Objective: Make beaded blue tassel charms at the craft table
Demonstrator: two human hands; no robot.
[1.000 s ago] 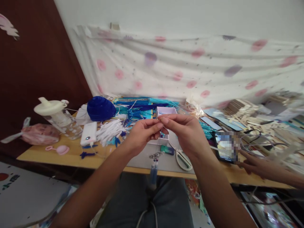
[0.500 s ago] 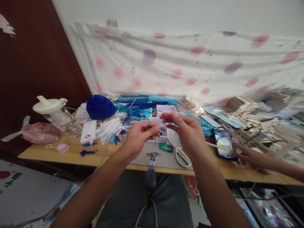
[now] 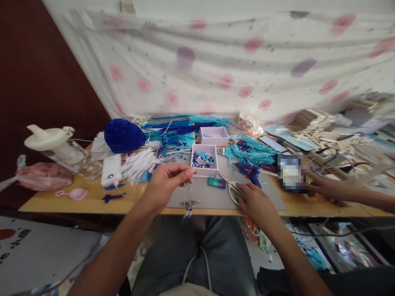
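Pinched fingers of my left hand [image 3: 170,181] hold the thin cord of a silver pendant [image 3: 189,203], which hangs below them over the table's front edge. My right hand [image 3: 256,202] is closed on the handles of the scissors [image 3: 232,192], which lie on the grey mat. Just beyond my left fingertips is a white box of small blue, red and white beads [image 3: 203,161]. A green and dark blue block [image 3: 216,182] lies between that box and the scissors. The blue glue gun [image 3: 249,170] rests behind my right hand.
A second white box [image 3: 214,135] stands behind the beads. Blue yarn [image 3: 123,135], a white power bank [image 3: 111,169] and a lidded bottle [image 3: 58,144] are left. Another person's hand [image 3: 324,186] touches a phone [image 3: 292,173] at right, near wooden sticks [image 3: 317,127].
My right hand has moved down from beside my left hand onto the scissors. My left hand has shifted slightly left with the pendant, and the bead box is now in fuller view.
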